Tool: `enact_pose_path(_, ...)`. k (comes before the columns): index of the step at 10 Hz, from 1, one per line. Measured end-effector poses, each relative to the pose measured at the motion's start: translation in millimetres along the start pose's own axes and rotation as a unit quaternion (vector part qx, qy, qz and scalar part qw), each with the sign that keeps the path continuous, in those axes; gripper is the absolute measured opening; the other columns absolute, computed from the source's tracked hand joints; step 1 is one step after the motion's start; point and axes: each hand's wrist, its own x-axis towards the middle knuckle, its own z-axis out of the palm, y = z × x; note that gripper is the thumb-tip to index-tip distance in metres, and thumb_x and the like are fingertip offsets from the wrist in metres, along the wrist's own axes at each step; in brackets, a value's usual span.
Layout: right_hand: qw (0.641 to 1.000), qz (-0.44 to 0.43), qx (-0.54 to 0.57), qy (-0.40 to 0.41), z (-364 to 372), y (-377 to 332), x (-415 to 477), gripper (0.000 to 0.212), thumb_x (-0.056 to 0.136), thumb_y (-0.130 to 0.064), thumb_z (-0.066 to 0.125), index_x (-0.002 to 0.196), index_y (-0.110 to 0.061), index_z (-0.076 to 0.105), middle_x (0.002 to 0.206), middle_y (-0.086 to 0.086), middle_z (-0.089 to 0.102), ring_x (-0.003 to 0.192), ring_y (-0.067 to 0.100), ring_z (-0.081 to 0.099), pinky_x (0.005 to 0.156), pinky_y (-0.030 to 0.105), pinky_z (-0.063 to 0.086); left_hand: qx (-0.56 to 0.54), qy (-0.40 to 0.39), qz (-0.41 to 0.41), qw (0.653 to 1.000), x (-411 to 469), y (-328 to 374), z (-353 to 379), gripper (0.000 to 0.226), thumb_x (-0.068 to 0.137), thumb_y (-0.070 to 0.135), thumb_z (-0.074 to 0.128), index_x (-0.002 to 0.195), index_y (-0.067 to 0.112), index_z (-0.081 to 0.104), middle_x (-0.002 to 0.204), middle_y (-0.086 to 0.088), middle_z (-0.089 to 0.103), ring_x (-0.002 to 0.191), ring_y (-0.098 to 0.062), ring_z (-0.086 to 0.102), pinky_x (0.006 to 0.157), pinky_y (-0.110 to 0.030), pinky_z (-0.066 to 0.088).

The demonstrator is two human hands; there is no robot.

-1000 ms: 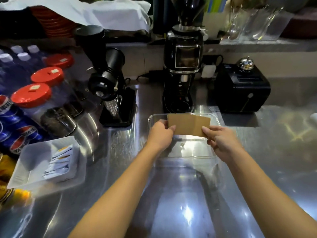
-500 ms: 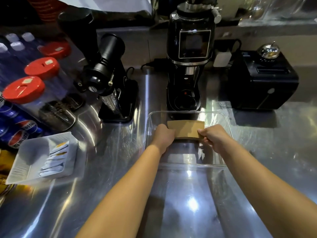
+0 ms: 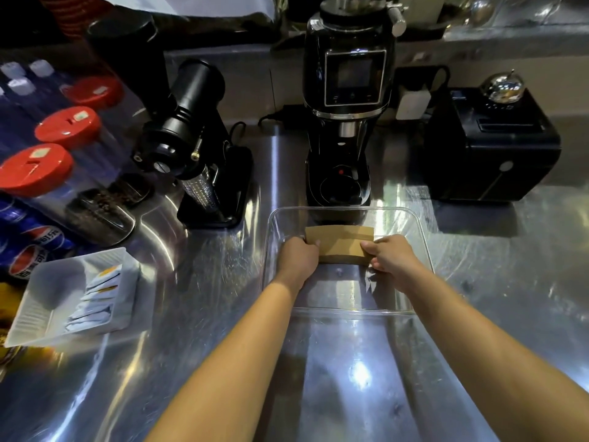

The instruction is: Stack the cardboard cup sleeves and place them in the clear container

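Observation:
A flat brown stack of cardboard cup sleeves (image 3: 341, 244) lies low inside the clear container (image 3: 424, 247) on the steel counter. My left hand (image 3: 298, 255) grips the stack's left end. My right hand (image 3: 390, 253) grips its right end. Both hands are inside the container's walls. My fingers hide the ends of the stack, so I cannot tell whether it touches the container's floor.
Behind the container stand a black coffee grinder (image 3: 347, 122), a smaller tilted black grinder (image 3: 191, 138) and a black box machine (image 3: 490, 148). Red-lidded jars (image 3: 35, 169) and cola cans (image 3: 28, 247) line the left. A white tray of sachets (image 3: 73, 295) sits front left.
Both hands have lowered the sleeve stack from above the container's rim down into the container. The camera view has tipped closer and downward.

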Motion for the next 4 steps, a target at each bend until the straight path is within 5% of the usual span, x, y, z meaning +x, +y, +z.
enact_pose_path(1, 1.000, -0.005, -0.008, 0.004, 0.1, -1.2, -2.7, 0.019, 0.086, -0.015, 0.060, 0.078, 0.002, 0.057, 0.060, 0.010, 0.048, 0.053, 0.022, 0.045, 0.059, 0.037, 0.043, -0.019, 0.005, 0.003, 1.000, -3.7, 3.6, -2.9, 0.021, 0.088, 0.025, 0.053, 0.068, 0.020, 0.048, 0.068, 0.001, 0.052, 0.073, -0.029, 0.055, 0.063, -0.029, 0.042)
enact_pose_path(2, 0.996, -0.040, -0.075, 0.024, -4.5, -3.4, -5.1, 0.032, 0.087, -0.021, 0.058, 0.097, 0.009, 0.057, 0.080, 0.015, 0.054, 0.073, 0.026, 0.049, 0.070, 0.037, 0.040, -0.021, 0.023, 0.019, 0.999, -5.2, 4.1, -7.0, 0.026, 0.084, 0.021, 0.055, 0.064, 0.022, 0.039, 0.070, 0.000, 0.050, 0.075, -0.027, 0.052, 0.069, -0.033, 0.043)
enact_pose_path(3, 0.976, -0.100, -0.189, 0.034, -12.3, -12.0, -15.7, 0.046, 0.088, -0.030, 0.056, 0.119, 0.003, 0.047, 0.114, 0.018, 0.055, 0.097, 0.028, 0.051, 0.080, 0.035, 0.039, 0.012, 0.035, 0.063, 0.997, -11.8, 14.1, -14.6, 0.016, 0.083, 0.025, 0.056, 0.084, 0.010, 0.050, 0.090, -0.008, 0.058, 0.086, -0.028, 0.053, 0.073, -0.033, 0.042)
enact_pose_path(4, 0.954, -0.183, -0.236, 0.027, -18.7, -26.8, -28.8, 0.060, 0.087, -0.036, 0.056, 0.134, -0.004, 0.037, 0.138, 0.018, 0.047, 0.119, 0.030, 0.050, 0.095, 0.039, 0.040, 0.043, 0.097, 0.138, 0.985, -19.8, 31.8, -24.4, 0.040, 0.085, 0.033, 0.056, 0.114, 0.005, 0.055, 0.118, -0.012, 0.061, 0.107, -0.030, 0.055, 0.085, -0.032, 0.041)
